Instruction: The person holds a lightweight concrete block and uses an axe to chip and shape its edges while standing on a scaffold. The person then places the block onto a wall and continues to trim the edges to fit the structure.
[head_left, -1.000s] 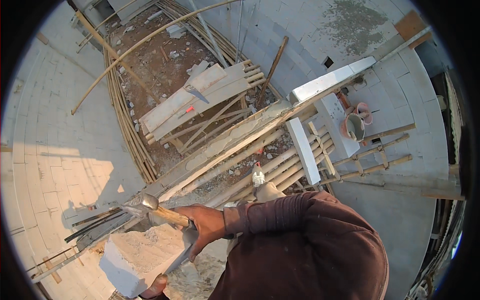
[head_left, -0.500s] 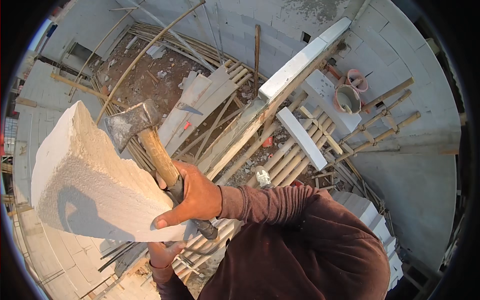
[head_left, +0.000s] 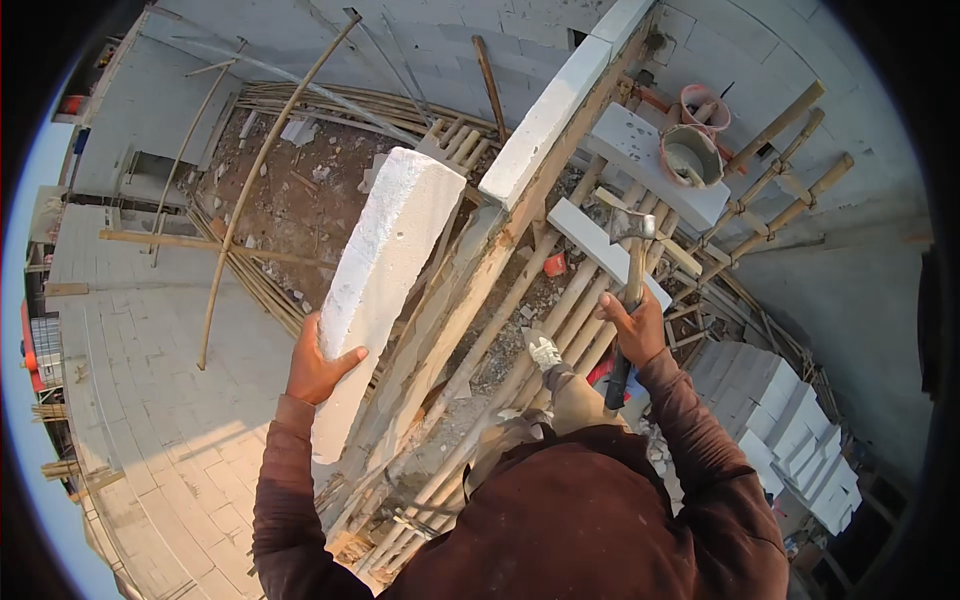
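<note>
My left hand (head_left: 320, 362) is closed around the lower part of a long white lightweight block (head_left: 385, 270) with a rough side, tilted with its far end to the right. It hangs over the left side of a narrow wall top (head_left: 455, 290) with grey mortar on it. Farther along that wall, a white block (head_left: 560, 115) is laid on the mortar, apart from the held one. On the right, my right hand (head_left: 638, 328) grips the wooden handle of a hatchet (head_left: 632, 228), its metal head pointing away from me.
Bamboo poles (head_left: 570, 330) form a platform beneath my feet. A white slab (head_left: 600, 245) lies across them. Two mortar buckets (head_left: 690, 157) stand at the far right beside another slab (head_left: 640, 150). Stacked blocks (head_left: 785, 400) are at the right. Upright poles (head_left: 270, 170) rise on the left.
My right hand, with the hatchet, has swung from over the block to the right side. The block has moved right toward the wall, lower and farther from me, in my left hand.
</note>
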